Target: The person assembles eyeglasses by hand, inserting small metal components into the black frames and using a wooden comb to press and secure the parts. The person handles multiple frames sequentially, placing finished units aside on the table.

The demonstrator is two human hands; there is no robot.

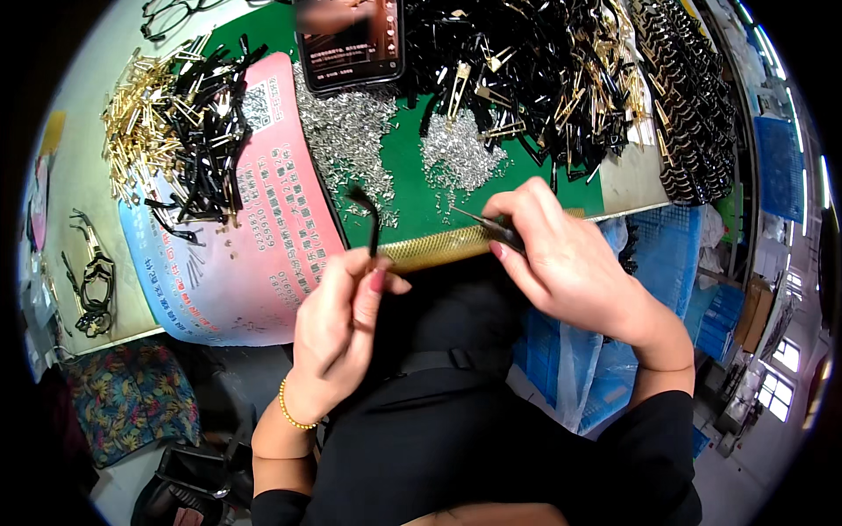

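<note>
Between the fingers of my left hand (338,311) is a black eyeglass temple (374,230), upright with its curved tip at the top. My fingers cover its lower end. My right hand (557,254) grips dark tweezers (500,230), whose thin points reach left over the green mat (409,188). Just beyond those points lies a small heap of tiny silver metal pieces (460,153). A larger spread of similar pieces (346,131) sits to the left of it. Below both, a gold mesh-patterned strip (430,250) runs along the table's near edge, close to both hands.
Black and gold temples (517,70) pile up at the back right, beside patterned ones (688,105). More temples (189,131) lie on a pink and blue printed sheet (263,202). A phone (351,66) stands at the back, a blurred hand shape over its top. Glasses frames (95,285) sit far left.
</note>
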